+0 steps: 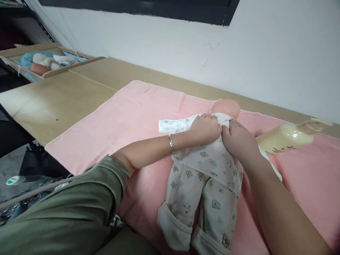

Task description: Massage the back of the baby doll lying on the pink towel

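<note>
A white baby top (212, 159) printed with small green bears lies over matching trousers (183, 187) with turned-up cuffs. Beyond its neckline shows a smooth, rounded pink form (227, 107), like a doll's bald head; the rest of it is covered. My left hand (206, 128) is closed on the top's fabric at the upper chest. Close beside it, my right hand (239, 141) pinches the cloth just below the neck opening. One sleeve (175, 125) stretches out flat to the left; the other is mostly hidden behind my right forearm.
A pink blanket (106, 131) covers much of the wooden table (87, 83). Right of my hand is a pale yellow pump bottle (289, 137). A wooden tray (50, 73) with folded cloths stands at the far left. The white wall (159, 46) rises behind the table.
</note>
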Motion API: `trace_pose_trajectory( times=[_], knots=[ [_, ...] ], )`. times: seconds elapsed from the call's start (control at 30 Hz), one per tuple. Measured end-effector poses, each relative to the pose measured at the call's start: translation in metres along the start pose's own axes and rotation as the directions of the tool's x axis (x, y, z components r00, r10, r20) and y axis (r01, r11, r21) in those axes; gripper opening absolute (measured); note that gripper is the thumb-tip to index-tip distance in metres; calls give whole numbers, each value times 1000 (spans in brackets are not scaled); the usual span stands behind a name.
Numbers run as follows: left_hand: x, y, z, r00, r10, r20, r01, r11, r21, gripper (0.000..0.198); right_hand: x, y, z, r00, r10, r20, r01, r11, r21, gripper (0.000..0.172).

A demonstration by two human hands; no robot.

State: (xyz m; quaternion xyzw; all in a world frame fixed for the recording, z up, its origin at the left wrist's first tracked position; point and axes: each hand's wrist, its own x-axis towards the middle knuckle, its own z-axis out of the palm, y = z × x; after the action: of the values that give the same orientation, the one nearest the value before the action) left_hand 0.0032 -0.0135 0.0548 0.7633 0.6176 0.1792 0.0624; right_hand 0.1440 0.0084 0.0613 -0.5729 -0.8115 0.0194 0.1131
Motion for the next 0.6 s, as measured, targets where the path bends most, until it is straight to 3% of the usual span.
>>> trace_pose_trajectory(
  times=[0.13, 0.37, 0.6],
  knots=[
    [7, -6, -1, 996, -87, 18, 89, 987, -130, 41, -1, -2, -1, 1000, -16, -6, 16, 1000, -7, 38],
    [4, -6, 0, 996, -88, -4, 86, 987, -139, 41, 0, 2, 5, 997, -39, -62, 39, 999, -7, 38],
    [4, -6, 1, 997, -78, -13, 76, 989, -130, 44, -3, -3, 0, 1000, -9, -10, 9, 1000, -22, 43]
  ],
)
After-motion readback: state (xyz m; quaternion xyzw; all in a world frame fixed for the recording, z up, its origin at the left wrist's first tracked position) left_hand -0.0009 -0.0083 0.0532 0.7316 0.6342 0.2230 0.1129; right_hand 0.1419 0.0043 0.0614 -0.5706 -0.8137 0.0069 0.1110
